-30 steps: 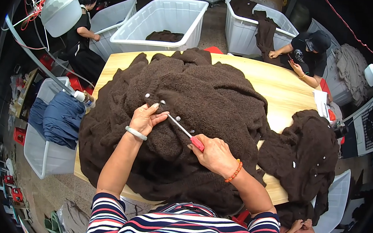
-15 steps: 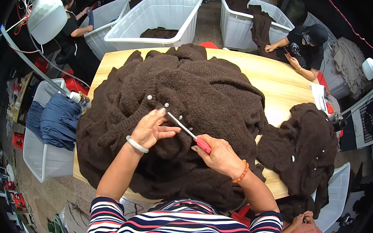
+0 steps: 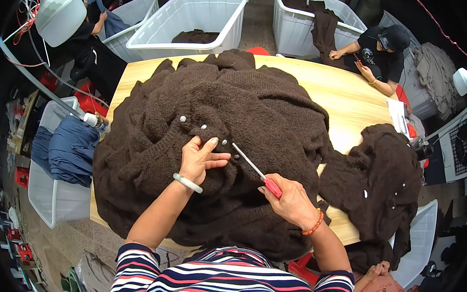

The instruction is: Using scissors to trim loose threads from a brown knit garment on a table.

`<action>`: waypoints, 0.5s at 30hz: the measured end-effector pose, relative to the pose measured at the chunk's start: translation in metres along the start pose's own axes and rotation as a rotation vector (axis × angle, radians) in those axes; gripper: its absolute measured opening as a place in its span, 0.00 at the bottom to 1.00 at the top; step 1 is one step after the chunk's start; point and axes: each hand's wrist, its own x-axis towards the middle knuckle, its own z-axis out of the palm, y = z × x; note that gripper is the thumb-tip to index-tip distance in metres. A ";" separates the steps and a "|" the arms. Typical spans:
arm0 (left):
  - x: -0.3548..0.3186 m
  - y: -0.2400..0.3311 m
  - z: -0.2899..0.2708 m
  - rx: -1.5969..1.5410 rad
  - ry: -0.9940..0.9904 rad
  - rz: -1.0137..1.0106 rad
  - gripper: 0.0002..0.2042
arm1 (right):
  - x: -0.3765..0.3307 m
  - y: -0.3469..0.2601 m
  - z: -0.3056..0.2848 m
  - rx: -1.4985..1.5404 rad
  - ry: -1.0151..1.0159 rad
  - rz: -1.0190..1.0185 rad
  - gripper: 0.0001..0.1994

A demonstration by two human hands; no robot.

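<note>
A large heap of dark brown knitwear [image 3: 280, 111] covers much of the table in front of me. Several pale, patterned buttons [image 3: 183, 119] run across the knit beside my fingers. My left hand [image 3: 199, 162], with a pale bangle at the wrist, is closed on the brown knit garment [image 3: 221, 128] next to the buttons. In my right hand [image 3: 292, 203] is a red-handled tool [image 3: 251, 162] with a long, thin metal shaft. Its tip points at the knit, just right of the buttons. Whether the tip touches the cloth I cannot tell.
More brown knitwear [image 3: 368, 178] hangs over the right edge of the wooden table [image 3: 352, 106]. White bins [image 3: 188, 19] stand behind it; another holds blue cloth [image 3: 71, 149] at left. A person [image 3: 380, 59] sits at the far right, others at far left and lower right. Lamps flank the table.
My left hand has moved slightly right and down and its fingers have closed on the knit. My right hand has drawn the tool to the right, away from the left fingers.
</note>
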 end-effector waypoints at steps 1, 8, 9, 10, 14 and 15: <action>0.001 0.000 0.000 -0.038 -0.017 -0.001 0.09 | 0.000 0.001 0.000 -0.015 0.003 0.008 0.12; 0.003 -0.007 0.000 -0.102 -0.064 0.068 0.07 | -0.003 -0.006 0.002 -0.122 -0.101 0.104 0.11; 0.003 -0.007 0.000 -0.101 -0.065 0.065 0.07 | -0.003 -0.006 0.004 -0.134 -0.106 0.098 0.11; 0.002 -0.005 -0.001 -0.076 -0.069 0.057 0.07 | -0.002 -0.005 0.005 -0.144 -0.112 0.089 0.11; 0.004 -0.009 -0.004 -0.085 -0.077 0.053 0.07 | 0.003 -0.007 0.001 -0.093 -0.072 0.134 0.11; 0.003 -0.010 -0.004 -0.084 -0.079 0.049 0.07 | 0.002 -0.004 0.000 -0.090 -0.075 0.111 0.11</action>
